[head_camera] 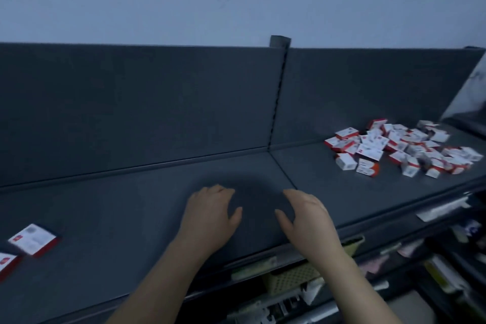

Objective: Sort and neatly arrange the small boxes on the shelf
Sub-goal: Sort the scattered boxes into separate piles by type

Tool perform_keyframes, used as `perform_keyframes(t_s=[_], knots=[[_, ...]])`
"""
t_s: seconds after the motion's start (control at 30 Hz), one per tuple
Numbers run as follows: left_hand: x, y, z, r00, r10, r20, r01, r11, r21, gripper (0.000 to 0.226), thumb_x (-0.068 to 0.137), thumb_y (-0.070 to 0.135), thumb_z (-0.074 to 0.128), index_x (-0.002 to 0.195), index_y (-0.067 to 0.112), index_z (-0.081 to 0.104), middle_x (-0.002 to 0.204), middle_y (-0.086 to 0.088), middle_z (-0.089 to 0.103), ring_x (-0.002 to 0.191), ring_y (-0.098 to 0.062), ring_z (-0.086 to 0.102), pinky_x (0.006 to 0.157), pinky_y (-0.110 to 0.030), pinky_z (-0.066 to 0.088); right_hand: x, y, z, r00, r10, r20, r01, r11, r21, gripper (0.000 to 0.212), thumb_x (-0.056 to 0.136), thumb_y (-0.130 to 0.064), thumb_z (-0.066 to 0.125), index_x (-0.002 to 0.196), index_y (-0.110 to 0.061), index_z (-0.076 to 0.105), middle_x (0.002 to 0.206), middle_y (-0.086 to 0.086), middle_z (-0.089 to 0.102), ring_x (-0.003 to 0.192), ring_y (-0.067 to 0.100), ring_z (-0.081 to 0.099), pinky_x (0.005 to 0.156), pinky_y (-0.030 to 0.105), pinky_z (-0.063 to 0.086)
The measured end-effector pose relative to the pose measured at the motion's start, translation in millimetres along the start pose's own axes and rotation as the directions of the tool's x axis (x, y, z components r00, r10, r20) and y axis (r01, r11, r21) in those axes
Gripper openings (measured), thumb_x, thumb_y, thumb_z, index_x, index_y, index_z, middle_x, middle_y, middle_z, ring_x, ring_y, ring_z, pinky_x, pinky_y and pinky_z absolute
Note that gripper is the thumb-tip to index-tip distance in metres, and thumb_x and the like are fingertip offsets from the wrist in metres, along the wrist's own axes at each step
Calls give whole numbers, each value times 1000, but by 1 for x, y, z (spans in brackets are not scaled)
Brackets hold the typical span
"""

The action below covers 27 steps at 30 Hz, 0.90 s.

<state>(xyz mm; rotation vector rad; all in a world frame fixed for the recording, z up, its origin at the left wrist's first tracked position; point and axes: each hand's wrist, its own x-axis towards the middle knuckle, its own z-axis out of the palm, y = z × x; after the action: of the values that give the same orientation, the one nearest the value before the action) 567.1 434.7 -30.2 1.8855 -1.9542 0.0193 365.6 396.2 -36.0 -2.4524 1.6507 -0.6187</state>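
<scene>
The print on the jumbled pile of small boxes (402,148) is coming out too small and soft to read, and boxes underneath are lying partly hidden by those on top. A red-edged box (6,264) is being cut off by the left edge. Goods on the lower shelves (434,258) are blurring into shapes that cannot be told apart.
</scene>
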Motion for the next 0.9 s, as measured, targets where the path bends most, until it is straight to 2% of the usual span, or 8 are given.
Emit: perform_keyframes(t_s=[0.17,0.37,0.53,0.67,0.73,0.8,0.9], knots=[[37,90,33,997,66,42,-64,997,-44,46,95,47,41,135,25,48,128,7,55,112,-13,51,95,-27,40,-12,91,-42,997,69,-42,-71,996,-45,48,93,-37,53,135,-14,49,135,0,54,126,16,47,110,30,32],[79,184,74,987,136,87,-131,990,-55,41,94,46,43,125,22,56,121,4,59,106,-16,53,93,-33,43,-19,186,-78,991,113,-67,-119,988,-97,28,87,-36,57,111,-23,60,107,-6,64,104,16,57,96,31,42],[119,238,99,978,175,110,-169,983,-69,40,92,46,46,120,20,59,117,3,61,105,-17,54,91,-34,45,-16,248,-100,977,195,-88,-203,975,-93,30,86,-34,60,114,-22,61,110,-5,65,106,16,57,98,33,41],[157,267,112,973,197,118,-188,978,-86,36,91,43,49,118,21,60,110,4,62,98,-16,55,85,-33,47,-2,289,-112,964,248,-96,-256,963,-84,27,86,-34,59,111,-24,61,106,-6,65,99,15,57,92,32,43],[179,277,120,972,206,114,-195,976,-99,30,90,41,50,110,24,62,104,6,63,95,-15,56,80,-32,47,10,307,-116,960,265,-94,-273,958,-89,26,86,-35,59,110,-25,60,103,-7,64,96,15,57,90,32,45],[202,286,128,974,204,98,-193,975,-114,24,89,40,51,99,23,64,98,7,65,93,-15,58,76,-31,48,24,323,-119,956,272,-106,-282,955,-91,29,87,-34,59,113,-22,60,106,-5,64,99,17,57,92,31,44],[236,298,141,976,193,97,-182,977,-114,30,89,40,52,107,20,64,107,5,65,97,-15,58,81,-31,48,49,345,-125,951,286,-121,-299,948,-109,33,90,-34,57,119,-18,57,116,-1,62,109,19,54,95,27,38]])
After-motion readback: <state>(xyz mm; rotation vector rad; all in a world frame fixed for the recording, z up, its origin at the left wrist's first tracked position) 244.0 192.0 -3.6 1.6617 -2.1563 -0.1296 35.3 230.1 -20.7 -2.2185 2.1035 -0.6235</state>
